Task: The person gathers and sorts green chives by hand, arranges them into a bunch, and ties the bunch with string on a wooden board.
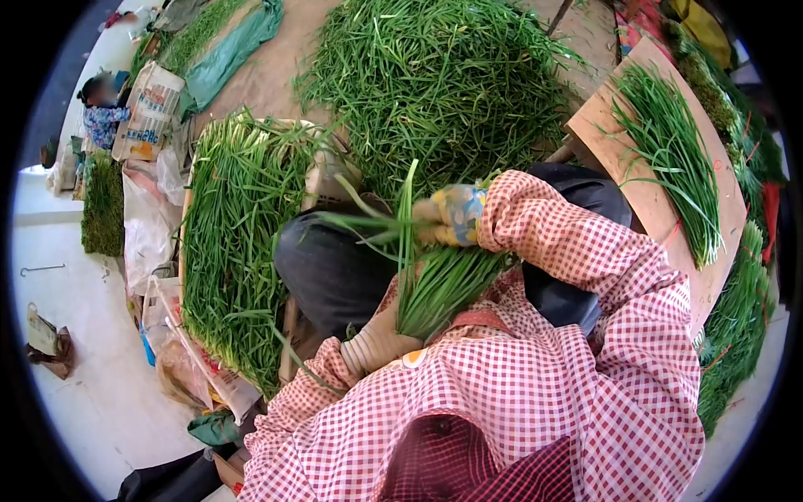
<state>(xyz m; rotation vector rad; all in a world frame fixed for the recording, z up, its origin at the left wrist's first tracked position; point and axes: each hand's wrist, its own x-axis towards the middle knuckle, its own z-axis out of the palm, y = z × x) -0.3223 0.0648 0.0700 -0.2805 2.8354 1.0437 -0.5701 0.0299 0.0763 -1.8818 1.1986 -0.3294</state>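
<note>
One chive bunch held between the knees, why there?

Probably steadier: left hand clasps it low, right hand is blurred at its far side, can't tell if it's gripping.

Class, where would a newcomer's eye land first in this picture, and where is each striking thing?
First, the big, tangled heap of chive-like greens at the top centre. Next, below it, the bundle in the left hand, with the right hand, in a blue-and-yellow patterned glove, blurred by motion near the stalks. The red-and-white checked shirt fills much of the lower view.
</note>
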